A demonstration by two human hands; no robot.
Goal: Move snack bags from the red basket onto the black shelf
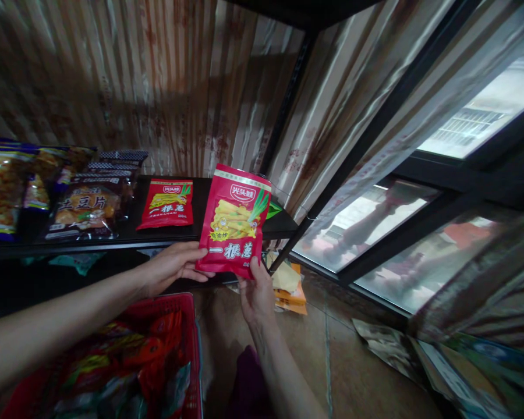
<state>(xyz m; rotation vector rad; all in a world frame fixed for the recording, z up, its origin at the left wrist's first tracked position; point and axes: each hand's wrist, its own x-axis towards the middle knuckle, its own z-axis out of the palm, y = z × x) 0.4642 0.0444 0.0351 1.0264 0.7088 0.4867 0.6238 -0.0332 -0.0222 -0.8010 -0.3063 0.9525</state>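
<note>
A red snack bag point(234, 221) with yellow sticks and green onion printed on it is held up over the shelf's front edge. My right hand point(257, 297) pinches its lower right corner, thumb on the front. At the lower left corner, my left hand point(177, 267) grips the bag's edge, with some fingers hidden behind it. A matching red snack bag point(166, 203) lies on the black shelf point(126, 233) just left of the held one. Further left are brown potato chip bags point(85, 206) in a row.
Yellow-and-blue snack bags point(4, 189) stand at the far left. Below is a red basket point(196, 349) full of packaged snacks. A black upright post point(332, 198) rises at right, near a window point(375, 233). Orange packaging point(291, 294) and flattened cardboard point(449, 378) lie on the floor.
</note>
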